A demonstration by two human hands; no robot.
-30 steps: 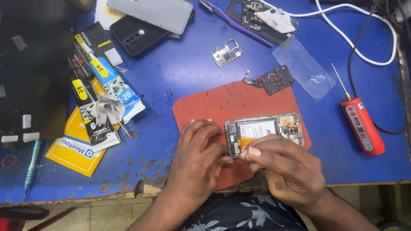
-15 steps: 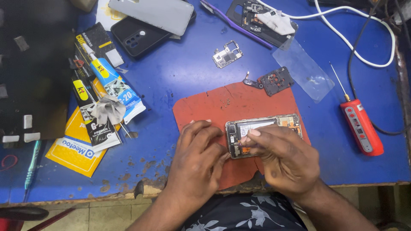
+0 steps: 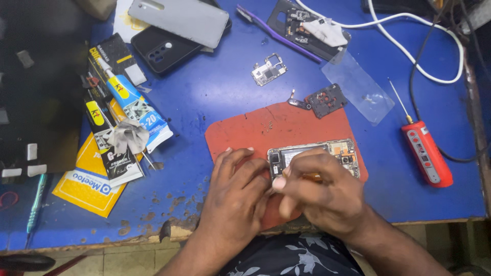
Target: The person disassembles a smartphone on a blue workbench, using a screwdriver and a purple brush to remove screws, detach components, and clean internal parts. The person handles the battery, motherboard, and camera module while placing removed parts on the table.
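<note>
An opened phone (image 3: 335, 151) with its back removed lies on a red-orange mat (image 3: 255, 130) on a blue table. My left hand (image 3: 236, 188) rests on the mat, fingers against the phone's left end. My right hand (image 3: 317, 193) covers the phone's lower half and pinches a small orange tool (image 3: 311, 177) over its inside. Part of the phone's circuitry shows above my fingers.
A red electric screwdriver (image 3: 427, 154) lies to the right. Near the mat's top sit a small black part (image 3: 325, 99), a metal shield (image 3: 269, 70) and clear film (image 3: 357, 86). Glue tubes (image 3: 134, 104) and packets lie left; phone backs (image 3: 179, 19), a purple brush (image 3: 279, 33) and white cable (image 3: 409, 51) behind.
My right hand has slid left and down over the phone, hiding more of it. The orange tool is now mostly covered. My left hand stays put.
</note>
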